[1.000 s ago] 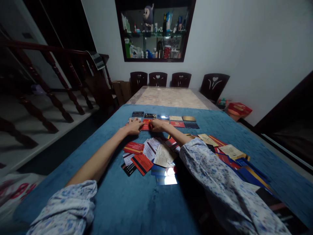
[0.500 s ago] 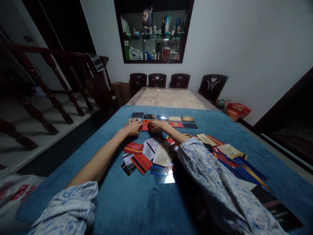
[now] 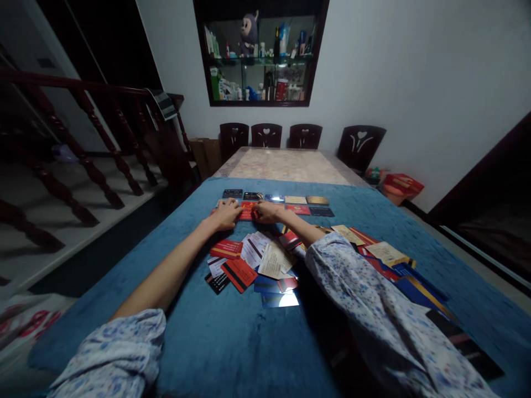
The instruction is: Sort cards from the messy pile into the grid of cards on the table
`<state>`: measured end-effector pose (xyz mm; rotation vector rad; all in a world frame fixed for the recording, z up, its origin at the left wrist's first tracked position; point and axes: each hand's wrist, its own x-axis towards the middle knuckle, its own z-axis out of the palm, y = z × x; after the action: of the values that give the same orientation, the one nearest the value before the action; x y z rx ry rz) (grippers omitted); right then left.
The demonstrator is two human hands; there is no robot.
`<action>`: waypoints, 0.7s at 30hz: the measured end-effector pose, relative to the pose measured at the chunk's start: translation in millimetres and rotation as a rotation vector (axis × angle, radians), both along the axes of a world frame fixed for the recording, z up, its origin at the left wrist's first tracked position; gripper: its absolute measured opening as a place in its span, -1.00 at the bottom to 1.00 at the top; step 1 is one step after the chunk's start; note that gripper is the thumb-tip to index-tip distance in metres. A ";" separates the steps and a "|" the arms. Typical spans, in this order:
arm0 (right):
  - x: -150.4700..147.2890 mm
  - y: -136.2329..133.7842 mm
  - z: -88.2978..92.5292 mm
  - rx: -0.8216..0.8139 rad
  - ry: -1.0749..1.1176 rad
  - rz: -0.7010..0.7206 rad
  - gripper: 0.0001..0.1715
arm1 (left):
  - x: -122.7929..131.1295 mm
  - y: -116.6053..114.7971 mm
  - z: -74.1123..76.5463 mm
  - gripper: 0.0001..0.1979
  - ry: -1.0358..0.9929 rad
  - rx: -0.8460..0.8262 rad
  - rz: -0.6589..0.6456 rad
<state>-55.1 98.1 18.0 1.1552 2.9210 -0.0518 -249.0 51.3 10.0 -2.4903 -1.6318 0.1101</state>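
Note:
My left hand point(image 3: 226, 214) rests on the left end of the nearer row of cards, its fingers spread and bent over a red card there. Beside it, my right hand point(image 3: 269, 212) has its fingers curled at the right edge of another red card point(image 3: 248, 210), which lies between both hands. Behind them a farther row holds a dark card point(image 3: 233, 193), a black card point(image 3: 253, 195) and a gold card point(image 3: 317, 200). Right of my right hand lie a red card point(image 3: 297, 210) and a dark blue card point(image 3: 322, 211). My fingertips are partly hidden.
Nearer me is a loose pile with an orange-red card point(image 3: 239, 275) and a cream card point(image 3: 277, 260). Another heap with a blue card point(image 3: 423, 296) spreads to the right under my sleeve. A blue cloth point(image 3: 199, 342) covers the near table; chairs point(image 3: 266, 135) stand behind.
Both hands stay almost in place over the red cards. My right forearm has shifted slightly to the right, and the view has moved a little.

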 end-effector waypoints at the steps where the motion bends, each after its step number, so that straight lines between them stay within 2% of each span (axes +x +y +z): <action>1: 1.8 0.9 -0.8 0.006 0.008 -0.002 -0.63 | 0.6 -0.7 -0.2 -0.61 0.000 0.002 -0.001; 13: 33.2 -8.5 4.8 0.039 0.107 0.083 -0.62 | 17.4 -19.6 -1.0 -0.62 -0.081 0.044 -0.029; 21: 61.9 -27.5 2.1 0.042 0.149 0.051 -0.64 | 38.0 -35.9 -3.0 -0.62 -0.159 0.072 -0.061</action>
<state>6.8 70.6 20.0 1.1281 3.0945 -0.0804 -211.0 15.4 7.0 -2.5479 -1.5837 -0.1550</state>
